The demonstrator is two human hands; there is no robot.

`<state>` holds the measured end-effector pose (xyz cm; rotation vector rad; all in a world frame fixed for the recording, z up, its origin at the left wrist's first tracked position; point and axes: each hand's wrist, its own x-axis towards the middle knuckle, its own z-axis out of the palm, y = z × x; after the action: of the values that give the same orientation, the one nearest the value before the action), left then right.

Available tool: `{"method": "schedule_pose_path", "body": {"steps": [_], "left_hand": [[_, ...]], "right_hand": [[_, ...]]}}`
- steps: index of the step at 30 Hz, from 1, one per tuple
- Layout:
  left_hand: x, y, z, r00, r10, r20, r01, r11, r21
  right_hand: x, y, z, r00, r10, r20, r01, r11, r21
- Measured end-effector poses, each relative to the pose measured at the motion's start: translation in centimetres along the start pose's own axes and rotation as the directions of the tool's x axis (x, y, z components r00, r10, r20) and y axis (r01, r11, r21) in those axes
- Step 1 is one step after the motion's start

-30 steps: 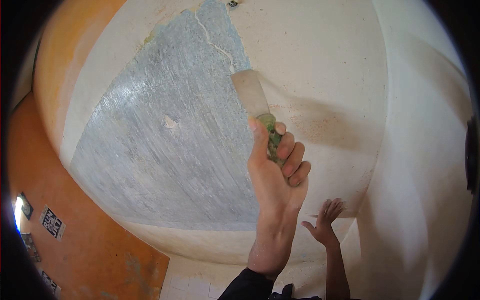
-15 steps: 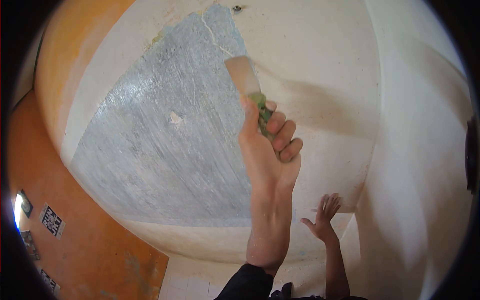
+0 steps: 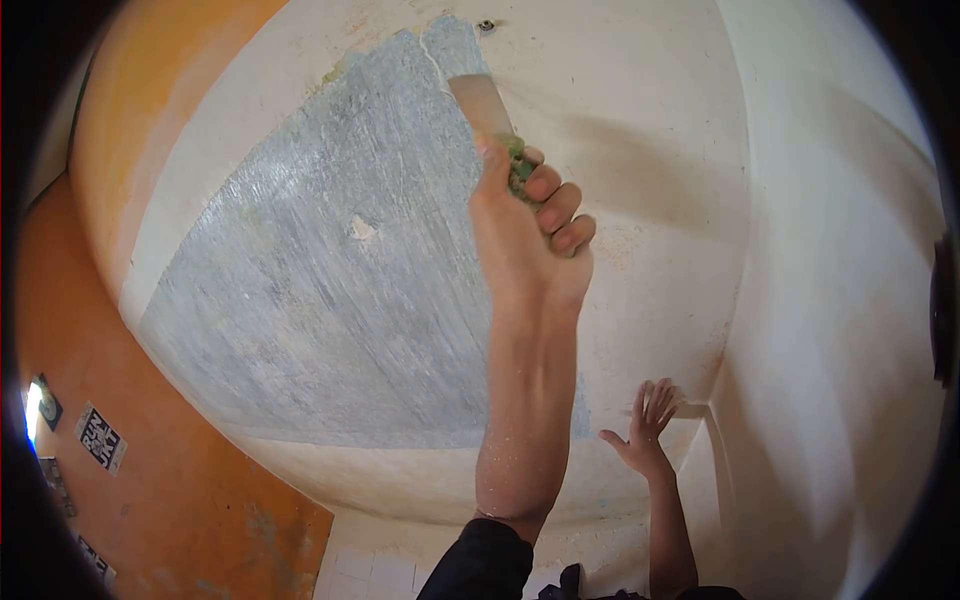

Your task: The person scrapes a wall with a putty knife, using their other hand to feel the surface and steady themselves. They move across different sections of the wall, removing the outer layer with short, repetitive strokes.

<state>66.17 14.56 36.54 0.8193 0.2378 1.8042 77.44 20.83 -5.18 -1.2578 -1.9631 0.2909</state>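
Observation:
My left hand (image 3: pixel 530 215) is wrapped round the green handle of a scraper (image 3: pixel 482 103), thumb on the left and fingers curled on the right. Its wide metal blade points up, over the upper right edge of a grey patch (image 3: pixel 330 270) in the pale surface. A thin whitish line (image 3: pixel 430 58) runs down the patch's top towards the blade. Lower right, my right hand (image 3: pixel 648 425) lies with fingers spread against the pale surface, holding nothing.
An orange wall (image 3: pixel 180 480) with stickers (image 3: pixel 101 438) is at the lower left. A small round fitting (image 3: pixel 487 27) sits above the blade. Pale wall (image 3: pixel 830 300) curves down the right side, with a dark object (image 3: pixel 941 310) at its edge. White tiles (image 3: pixel 370 573) show at the bottom.
My left hand and the scraper have moved up along the patch's right edge. My right hand stays in nearly the same place. The view has shifted slightly.

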Motion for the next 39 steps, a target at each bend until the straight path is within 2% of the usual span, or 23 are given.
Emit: {"method": "schedule_pose_path", "body": {"steps": [3, 7, 9, 13, 15, 19, 22, 24, 25, 27, 28, 30, 34, 36, 39], "left_hand": [[-0.5, -0.3, -1.4, 1.0, -0.009, -0.006, 0.009, 1.0, 0.027], [0.8, 1.0, 1.1, 0.999, 0.029, 0.026, -0.029, 1.0, 0.012], [0.7, 0.9, -0.2, 0.999, 0.012, 0.037, -0.012, 1.0, -0.011], [1.0, 1.4, 0.2, 0.995, -0.003, 0.098, -0.001, 0.999, 0.034], [1.8, 2.2, 1.3, 0.997, -0.02, 0.08, 0.023, 0.999, -0.035], [0.0, 0.3, -2.5, 0.999, -0.025, 0.036, 0.025, 1.0, 0.013], [-2.1, -1.4, -6.6, 0.998, -0.062, 0.023, 0.062, 0.998, -0.023], [-3.9, -1.9, -9.7, 0.978, -0.182, 0.104, 0.194, 0.973, -0.127], [-4.9, -2.5, -11.1, 0.978, -0.182, 0.102, 0.194, 0.972, -0.13], [-6.1, -3.7, -13.4, 0.955, -0.262, 0.14, 0.289, 0.926, -0.241], [-6.2, -4.2, -14.5, 0.956, -0.26, 0.137, 0.286, 0.927, -0.241], [-6.0, -4.8, -15.5, 0.929, -0.276, 0.247, 0.348, 0.881, -0.322], [-5.1, -4.8, -14.9, 0.916, -0.301, 0.266, 0.39, 0.823, -0.413], [-4.5, -4.7, -14.9, 0.883, -0.239, 0.404, 0.416, 0.797, -0.438], [-4.2, -4.4, -14.0, 0.875, -0.254, 0.413, 0.442, 0.769, -0.462]], "right_hand": [[-0.2, 0.0, -0.2, 1.0, -0.008, 0.003, 0.008, 1.0, 0.005], [-0.1, 0.3, -0.1, 1.0, -0.025, 0.011, 0.026, 0.998, -0.064], [0.2, -0.2, 0.4, 0.999, -0.016, -0.027, 0.016, 1.0, -0.003], [0.5, 1.0, 1.3, 0.998, -0.053, -0.033, 0.051, 0.998, -0.042], [0.4, 1.1, 1.7, 0.995, -0.069, -0.065, 0.066, 0.996, -0.057], [0.6, 1.2, 2.1, 0.991, -0.077, -0.108, 0.07, 0.995, -0.068], [0.1, 2.0, 2.4, 0.993, -0.083, -0.08, 0.076, 0.993, -0.088], [0.2, 2.5, 2.6, 0.988, -0.121, -0.094, 0.11, 0.987, -0.113], [0.1, 2.5, 2.7, 0.989, -0.121, -0.09, 0.11, 0.987, -0.115], [0.2, 2.4, 2.9, 0.984, -0.131, -0.12, 0.118, 0.987, -0.106], [0.2, 2.4, 3.1, 0.984, -0.133, -0.117, 0.121, 0.987, -0.105], [0.4, 2.5, 3.4, 0.986, -0.109, -0.125, 0.096, 0.99, -0.101], [0.6, 2.6, 3.8, 0.979, -0.134, -0.156, 0.116, 0.986, -0.122], [0.5, 2.7, 4.0, 0.979, -0.126, -0.158, 0.109, 0.987, -0.115], [0.5, 2.8, 4.0, 0.982, -0.12, -0.143, 0.102, 0.987, -0.122]]}}
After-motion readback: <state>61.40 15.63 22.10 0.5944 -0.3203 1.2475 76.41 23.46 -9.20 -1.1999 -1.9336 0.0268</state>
